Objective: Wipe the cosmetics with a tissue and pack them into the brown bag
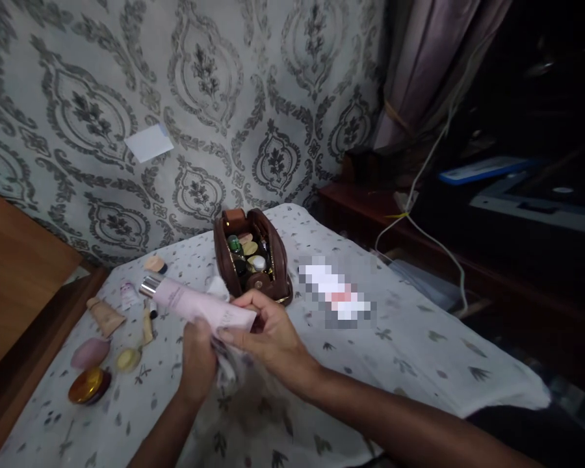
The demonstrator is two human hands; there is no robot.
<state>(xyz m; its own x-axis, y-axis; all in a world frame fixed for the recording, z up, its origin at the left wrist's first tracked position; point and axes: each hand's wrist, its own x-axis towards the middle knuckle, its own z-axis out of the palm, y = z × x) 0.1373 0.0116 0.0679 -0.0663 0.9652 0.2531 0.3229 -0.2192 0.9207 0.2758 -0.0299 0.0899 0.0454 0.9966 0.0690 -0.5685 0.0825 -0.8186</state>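
A pale pink cosmetic tube (199, 305) with a silver cap is tilted across the middle of the view, cap to the upper left. My right hand (268, 338) pinches its flat end between thumb and fingers. My left hand (198, 354) is closed around a white cloth (227, 367), pressing it against the underside of the tube. Some of the cloth shows behind the tube too, and most of my left fingers are hidden. Just beyond my hands stands an unzipped brown toiletry bag (283, 273) with several small jars and bottles inside.
To the left lie an amber jar (88, 386), a pink oval item (90, 353), a yellow jar (127, 359), a beige tube (106, 316) and other cosmetics on a patterned white cloth cover (394, 370). A blurred-out item (334, 289) lies right of the bag. White cables (431, 149) hang at right.
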